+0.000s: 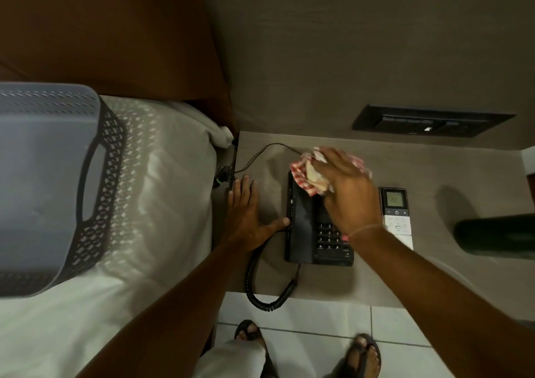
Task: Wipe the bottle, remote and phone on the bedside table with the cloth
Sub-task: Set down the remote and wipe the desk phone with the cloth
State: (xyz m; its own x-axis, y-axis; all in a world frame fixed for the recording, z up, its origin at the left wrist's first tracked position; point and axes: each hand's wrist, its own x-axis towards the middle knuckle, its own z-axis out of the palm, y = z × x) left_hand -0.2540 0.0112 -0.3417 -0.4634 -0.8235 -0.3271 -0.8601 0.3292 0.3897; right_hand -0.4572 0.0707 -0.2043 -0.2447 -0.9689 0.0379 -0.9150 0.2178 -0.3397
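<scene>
A black desk phone (pixel 307 227) lies in the middle of the bedside table (pixel 434 262). My right hand (pixel 347 189) presses a red-and-white checked cloth (pixel 307 176) onto the far end of the phone and hides part of the keypad. My left hand (pixel 246 212) lies flat on the table left of the phone, fingers apart, thumb touching the phone's left edge. A white remote (pixel 398 218) with a small screen lies just right of the phone. The dark green bottle (pixel 495 236) stands at the right edge of the view, partly cut off.
A bed with white sheets (pixel 162 204) borders the table on the left, with a grey perforated basket (pixel 49 186) on it. The phone's coiled cord (pixel 260 291) hangs over the table's front edge. A dark switch panel (pixel 428 121) is on the wall behind. My sandalled feet stand on white tiles.
</scene>
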